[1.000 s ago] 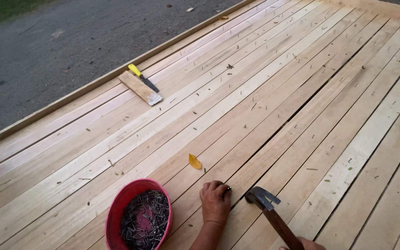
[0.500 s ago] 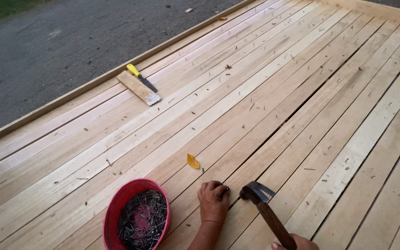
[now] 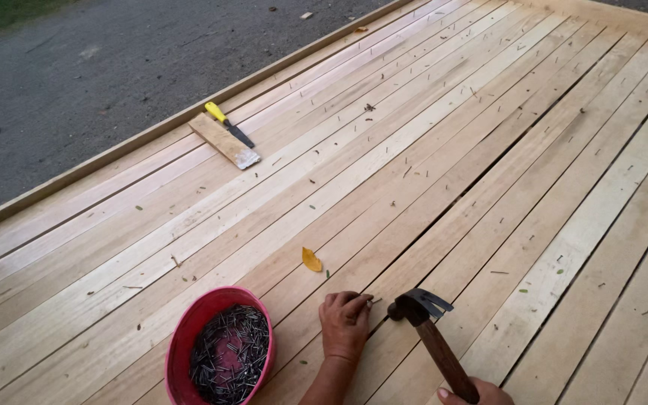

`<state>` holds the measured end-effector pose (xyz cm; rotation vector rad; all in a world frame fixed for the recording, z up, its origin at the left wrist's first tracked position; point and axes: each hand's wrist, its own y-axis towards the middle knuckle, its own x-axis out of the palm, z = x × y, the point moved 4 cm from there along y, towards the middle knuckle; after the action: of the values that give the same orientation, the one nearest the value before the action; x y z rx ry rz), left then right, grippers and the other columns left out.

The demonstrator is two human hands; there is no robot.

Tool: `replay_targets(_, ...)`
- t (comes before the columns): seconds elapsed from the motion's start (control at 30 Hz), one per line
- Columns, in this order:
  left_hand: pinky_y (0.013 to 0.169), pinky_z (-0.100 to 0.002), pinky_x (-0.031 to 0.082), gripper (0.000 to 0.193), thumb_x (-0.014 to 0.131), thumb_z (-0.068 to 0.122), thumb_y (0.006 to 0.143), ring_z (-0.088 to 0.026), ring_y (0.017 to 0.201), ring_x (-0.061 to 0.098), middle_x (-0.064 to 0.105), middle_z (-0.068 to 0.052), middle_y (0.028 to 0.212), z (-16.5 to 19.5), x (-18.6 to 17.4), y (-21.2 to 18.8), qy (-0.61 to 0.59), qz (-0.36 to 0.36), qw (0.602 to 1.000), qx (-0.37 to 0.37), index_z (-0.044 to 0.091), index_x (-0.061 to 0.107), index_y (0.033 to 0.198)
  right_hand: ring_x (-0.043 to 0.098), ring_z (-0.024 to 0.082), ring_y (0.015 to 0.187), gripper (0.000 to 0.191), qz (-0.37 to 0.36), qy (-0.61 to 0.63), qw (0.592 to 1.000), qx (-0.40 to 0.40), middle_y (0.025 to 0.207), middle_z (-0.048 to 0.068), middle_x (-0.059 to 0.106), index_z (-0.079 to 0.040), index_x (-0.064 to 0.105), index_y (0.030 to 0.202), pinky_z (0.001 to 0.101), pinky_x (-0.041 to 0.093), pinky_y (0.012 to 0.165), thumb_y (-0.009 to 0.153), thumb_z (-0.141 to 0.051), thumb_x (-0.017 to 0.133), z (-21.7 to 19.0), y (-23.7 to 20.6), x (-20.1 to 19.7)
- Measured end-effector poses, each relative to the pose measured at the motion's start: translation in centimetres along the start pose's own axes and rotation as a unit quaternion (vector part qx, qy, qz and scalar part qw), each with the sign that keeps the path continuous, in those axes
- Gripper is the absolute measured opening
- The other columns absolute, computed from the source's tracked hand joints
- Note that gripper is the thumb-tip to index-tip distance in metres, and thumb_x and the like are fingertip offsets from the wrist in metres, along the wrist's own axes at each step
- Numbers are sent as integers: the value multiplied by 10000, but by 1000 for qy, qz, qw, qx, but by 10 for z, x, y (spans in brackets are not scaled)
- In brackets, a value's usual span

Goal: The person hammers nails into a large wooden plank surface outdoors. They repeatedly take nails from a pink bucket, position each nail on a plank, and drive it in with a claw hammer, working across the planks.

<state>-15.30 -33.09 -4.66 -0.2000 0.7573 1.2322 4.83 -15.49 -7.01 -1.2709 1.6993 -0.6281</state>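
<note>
Nail (image 3: 370, 301): you pinch it at your left hand's (image 3: 345, 324) fingertips, its tip against a deck board near the deck's near edge; too small to tell whether it stands upright. Your left hand rests knuckles-up on the plank. Claw hammer (image 3: 418, 306): head just beside the nail on its right, face turned toward it, wooden handle running down to your right hand (image 3: 474, 394), which is wrapped closed around the handle end and partly out of frame. Red bowl of loose nails (image 3: 220, 349) sits on the boards just left of your left hand. Yellow leaf (image 3: 311, 260) lies near, just beyond the fingers. Well apart, by the deck's far-left edge: a short wood offcut (image 3: 224, 140) with a yellow-handled knife (image 3: 228, 124) beside it. Stray nails lie scattered over the plank deck (image 3: 489, 135).
</note>
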Motion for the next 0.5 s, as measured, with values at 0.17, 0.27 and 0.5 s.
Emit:
replay_targets(0.17, 932, -360, 434, 58, 768, 155, 818, -217, 1010, 592, 701, 5, 962, -11, 7, -1, 7, 7, 1000, -25, 128, 774, 869, 767, 197, 1047, 708, 25, -13, 1000, 0, 1017, 117, 790, -39, 711, 1295, 309, 509, 1024, 794, -528, 820, 2, -2, -3)
replay_targets(0.27, 924, -369, 431, 58, 780, 138, 800, -224, 1004, 596, 701, -2, 936, -9, 5, -1, -6, 27, 1000, 5, 124, 777, 856, 765, 193, 1026, 698, 24, -27, 999, -9, 987, 111, 801, -48, 723, 1283, 308, 519, 1007, 792, -535, 816, 1, -5, -4)
replay_targets(0.5, 956, -385, 397, 84, 805, 152, 744, -218, 1031, 576, 699, 10, 931, 2, 0, 0, 15, -37, 999, 1, 158, 827, 825, 746, 210, 992, 723, -1, -13, 1000, -14, 939, 123, 749, -29, 691, 1248, 323, 537, 970, 779, -566, 811, 1, -2, -4)
